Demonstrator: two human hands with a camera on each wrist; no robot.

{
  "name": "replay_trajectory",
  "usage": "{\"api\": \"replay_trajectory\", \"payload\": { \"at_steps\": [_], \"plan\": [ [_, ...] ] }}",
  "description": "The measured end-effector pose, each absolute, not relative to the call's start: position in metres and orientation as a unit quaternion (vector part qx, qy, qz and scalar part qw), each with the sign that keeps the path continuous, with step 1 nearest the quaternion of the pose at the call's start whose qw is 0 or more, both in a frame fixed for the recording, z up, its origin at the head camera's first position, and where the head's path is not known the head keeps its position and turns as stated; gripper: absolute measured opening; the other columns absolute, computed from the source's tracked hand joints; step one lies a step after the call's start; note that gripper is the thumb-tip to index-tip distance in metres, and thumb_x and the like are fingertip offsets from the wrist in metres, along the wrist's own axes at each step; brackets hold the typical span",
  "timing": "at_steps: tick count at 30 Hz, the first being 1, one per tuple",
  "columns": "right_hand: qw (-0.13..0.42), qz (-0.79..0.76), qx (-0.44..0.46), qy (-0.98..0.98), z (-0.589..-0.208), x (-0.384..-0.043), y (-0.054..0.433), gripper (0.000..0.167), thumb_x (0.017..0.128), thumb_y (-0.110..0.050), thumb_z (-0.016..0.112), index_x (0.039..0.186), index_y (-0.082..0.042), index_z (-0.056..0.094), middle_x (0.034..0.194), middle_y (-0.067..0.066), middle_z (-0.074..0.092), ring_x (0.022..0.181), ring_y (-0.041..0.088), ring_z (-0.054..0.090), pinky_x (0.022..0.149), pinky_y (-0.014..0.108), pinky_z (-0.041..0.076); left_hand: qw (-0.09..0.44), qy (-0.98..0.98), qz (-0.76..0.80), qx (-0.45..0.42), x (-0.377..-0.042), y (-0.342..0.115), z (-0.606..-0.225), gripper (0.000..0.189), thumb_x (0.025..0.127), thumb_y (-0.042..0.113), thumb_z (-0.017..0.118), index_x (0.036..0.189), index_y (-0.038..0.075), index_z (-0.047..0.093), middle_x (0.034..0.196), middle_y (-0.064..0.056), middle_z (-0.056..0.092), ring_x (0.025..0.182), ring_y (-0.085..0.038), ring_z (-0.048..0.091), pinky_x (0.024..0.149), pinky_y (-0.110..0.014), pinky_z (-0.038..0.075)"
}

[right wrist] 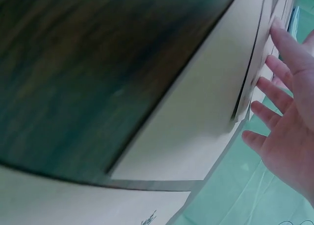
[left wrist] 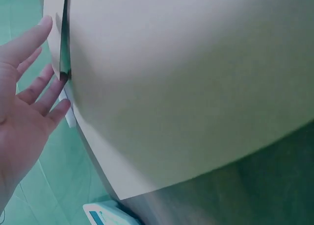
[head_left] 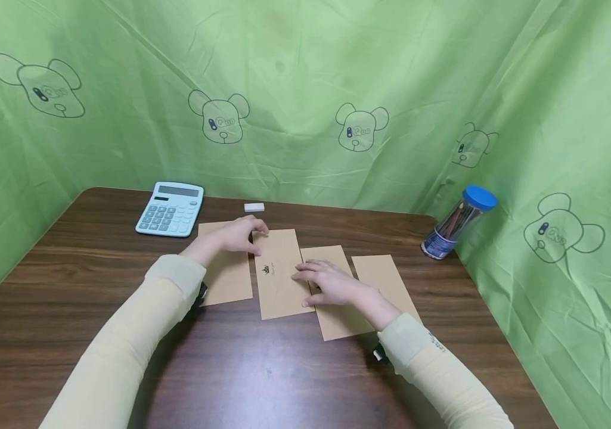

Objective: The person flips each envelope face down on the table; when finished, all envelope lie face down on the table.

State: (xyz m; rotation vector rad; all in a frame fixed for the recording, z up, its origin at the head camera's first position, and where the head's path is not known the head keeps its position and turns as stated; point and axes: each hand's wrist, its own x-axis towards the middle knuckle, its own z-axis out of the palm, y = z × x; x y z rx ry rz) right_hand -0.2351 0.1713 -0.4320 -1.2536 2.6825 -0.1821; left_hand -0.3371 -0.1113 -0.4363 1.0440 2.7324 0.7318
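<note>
Several flat brown paper envelopes lie in a row on the table. At the top left edge of the second envelope (head_left: 278, 298), which bears a small black crown print, my left hand (head_left: 238, 235) touches with spread fingers. That hand also reaches over the leftmost envelope (head_left: 230, 277). My right hand (head_left: 332, 283) has its fingertips at the right edge of the crown envelope, its palm above the third envelope (head_left: 343, 322). Under my right wrist the rightmost envelope (head_left: 382, 271) is partly covered. Fingers (right wrist: 274, 95) look loosely extended in the right wrist view.
A light blue calculator (head_left: 171, 210) lies at the back left of the dark wooden table (head_left: 230, 369). Behind the envelopes is a small white block (head_left: 254, 207). A blue-lidded clear tube of pencils (head_left: 455, 223) stands at the back right. Green curtains (head_left: 294, 89) enclose the table.
</note>
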Motion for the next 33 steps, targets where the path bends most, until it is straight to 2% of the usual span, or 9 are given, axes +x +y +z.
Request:
{"api": "replay_trajectory", "payload": {
  "at_steps": [4,8,13,19,24,27,33],
  "plan": [
    [0.090,-0.065,-0.422,0.900,-0.432,-0.236,0.170,0.064,0.082,-0.042,0.069,0.135,-0.011,0.051,0.145,0.013,0.042,0.137,0.037,0.031,0.112,0.051,0.022,0.047,0.893,0.242,0.377,-0.341,-0.113,-0.434,0.038,0.069,0.002,0.076,0.105,0.004,0.064,0.115,-0.014,0.058,0.112,-0.030,0.051,0.101,-0.045,0.038],
    [0.098,-0.071,-0.419,0.900,-0.431,-0.236,0.169,0.063,0.082,-0.040,0.070,0.134,-0.010,0.051,0.144,0.014,0.042,0.137,0.038,0.030,0.113,0.051,0.021,0.057,0.886,0.236,0.395,-0.343,-0.115,-0.434,0.039,0.064,-0.007,0.072,0.100,0.006,0.066,0.124,-0.017,0.055,0.118,-0.033,0.048,0.104,-0.048,0.034],
    [0.101,-0.086,-0.416,0.900,-0.428,-0.236,0.165,0.063,0.081,-0.038,0.071,0.133,-0.009,0.051,0.142,0.016,0.045,0.136,0.037,0.033,0.113,0.050,0.021,0.047,0.891,0.234,0.387,-0.346,-0.116,-0.436,0.036,0.066,-0.004,0.073,0.099,0.011,0.067,0.127,-0.015,0.053,0.120,-0.035,0.047,0.105,-0.051,0.031],
    [0.096,-0.117,-0.408,0.900,-0.421,-0.235,0.157,0.063,0.083,-0.039,0.070,0.134,-0.009,0.050,0.137,0.011,0.050,0.132,0.032,0.039,0.113,0.048,0.022,0.024,0.889,0.258,0.377,-0.345,-0.120,-0.432,0.029,0.071,-0.004,0.072,0.095,0.011,0.068,0.122,-0.014,0.057,0.113,-0.031,0.053,0.101,-0.047,0.038],
    [0.093,-0.136,-0.394,0.904,-0.415,-0.231,0.149,0.062,0.084,-0.044,0.067,0.135,-0.012,0.050,0.137,0.004,0.051,0.131,0.024,0.042,0.113,0.041,0.026,0.016,0.887,0.266,0.376,-0.342,-0.123,-0.424,0.022,0.075,-0.001,0.071,0.095,0.010,0.069,0.118,-0.014,0.059,0.106,-0.029,0.057,0.096,-0.044,0.043],
    [0.091,-0.162,-0.390,0.902,-0.412,-0.227,0.142,0.061,0.085,-0.043,0.067,0.134,-0.012,0.050,0.137,0.002,0.051,0.129,0.020,0.043,0.111,0.037,0.029,0.013,0.886,0.271,0.376,-0.342,-0.124,-0.422,0.019,0.077,0.001,0.071,0.094,0.010,0.069,0.113,-0.010,0.061,0.104,-0.025,0.058,0.094,-0.042,0.046],
    [0.091,-0.216,-0.366,0.901,-0.400,-0.218,0.125,0.059,0.087,-0.044,0.063,0.135,-0.012,0.048,0.135,0.001,0.052,0.128,0.016,0.045,0.109,0.033,0.033,0.001,0.884,0.279,0.374,-0.344,-0.127,-0.417,0.015,0.079,0.005,0.072,0.092,0.012,0.070,0.105,-0.004,0.064,0.105,-0.022,0.057,0.094,-0.041,0.045]
  ]
}}
